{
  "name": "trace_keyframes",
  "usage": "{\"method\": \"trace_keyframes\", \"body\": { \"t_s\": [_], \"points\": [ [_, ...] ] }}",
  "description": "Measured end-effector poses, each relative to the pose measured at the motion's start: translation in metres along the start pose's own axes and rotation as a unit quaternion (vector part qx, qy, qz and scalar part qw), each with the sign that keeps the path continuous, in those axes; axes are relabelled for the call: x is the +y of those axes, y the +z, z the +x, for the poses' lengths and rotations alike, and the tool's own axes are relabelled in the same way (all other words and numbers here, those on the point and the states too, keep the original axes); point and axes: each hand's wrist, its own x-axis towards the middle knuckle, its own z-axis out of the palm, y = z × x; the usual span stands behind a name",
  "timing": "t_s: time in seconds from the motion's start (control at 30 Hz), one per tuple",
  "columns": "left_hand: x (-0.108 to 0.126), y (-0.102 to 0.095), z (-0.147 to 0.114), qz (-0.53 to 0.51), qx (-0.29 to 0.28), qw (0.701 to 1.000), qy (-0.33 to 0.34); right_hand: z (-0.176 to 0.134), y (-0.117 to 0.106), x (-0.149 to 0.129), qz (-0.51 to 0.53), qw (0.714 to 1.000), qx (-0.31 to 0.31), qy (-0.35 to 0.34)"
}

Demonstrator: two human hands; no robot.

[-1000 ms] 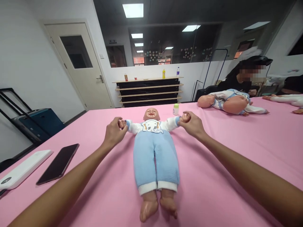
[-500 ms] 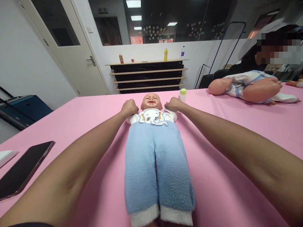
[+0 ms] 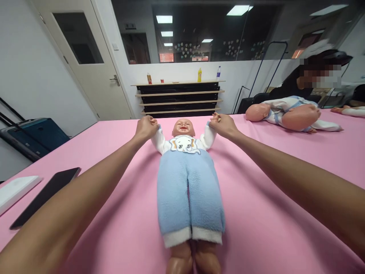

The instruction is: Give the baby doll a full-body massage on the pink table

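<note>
A baby doll point(image 3: 188, 182) lies on its back on the pink sheet point(image 3: 251, 213), its head at the far side and its bare legs toward me. It wears a white and light blue fleece suit with an elephant face on the chest. My left hand point(image 3: 146, 128) is closed around the doll's hand on the left, and my right hand point(image 3: 225, 125) grips the one on the right. Both doll arms are raised and bent outward beside its head. Only the tips of the doll's fingers show past my grip.
At left lie a black phone point(image 3: 48, 194) and a white box point(image 3: 18, 190). Another doll point(image 3: 288, 114) lies at the far right, near a person point(image 3: 305, 80) in a dark top. Behind the table stands a shelf rack point(image 3: 179, 97) with bottles. A blue suitcase point(image 3: 34, 137) is beyond the left edge.
Both my hands have moved outward and up, spreading the doll's arms from beside its chin. The camera view has shifted, so the doll's legs show and my hand hides the green-capped bottle.
</note>
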Motion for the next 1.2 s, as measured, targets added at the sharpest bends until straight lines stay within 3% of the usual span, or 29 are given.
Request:
{"method": "trace_keyframes", "body": {
  "t_s": [0.1, 0.2, 0.4, 0.53, 0.67, 0.83, 1.0, 1.1, 1.2],
  "points": [
    [0.005, -0.044, -0.046, 0.031, 0.024, 0.997, 0.066, -0.04, -0.039, -0.002, 0.015, 0.999, 0.003, -0.028],
    [0.0, -0.065, -0.099, 0.05, -0.017, 0.995, 0.079, -0.09, -0.061, 0.0, 0.004, 1.0, -0.007, -0.028],
    [-0.023, -0.053, -0.168, 0.116, -0.093, 0.987, 0.059, -0.167, -0.047, 0.014, -0.082, 0.994, -0.065, 0.015],
    [-0.025, -0.038, -0.186, 0.153, -0.084, 0.983, 0.056, -0.186, -0.031, 0.021, -0.127, 0.99, -0.062, 0.01],
    [-0.021, -0.035, -0.193, 0.145, -0.065, 0.987, 0.035, -0.19, -0.031, 0.022, -0.119, 0.99, -0.069, 0.007],
    [-0.019, -0.05, -0.18, 0.08, -0.029, 0.996, 0.006, -0.178, -0.046, 0.021, -0.05, 0.998, -0.027, 0.015],
    [-0.007, -0.058, -0.121, 0.041, 0.076, 0.995, 0.047, -0.117, -0.063, 0.008, 0.002, 0.998, 0.054, -0.019],
    [0.003, -0.041, -0.063, 0.038, 0.092, 0.992, 0.079, -0.057, -0.054, -0.001, 0.039, 0.995, 0.08, -0.041],
    [0.007, -0.004, -0.008, 0.042, 0.074, 0.995, 0.056, -0.001, -0.022, -0.001, 0.067, 0.996, 0.046, -0.024]
  ]
}}
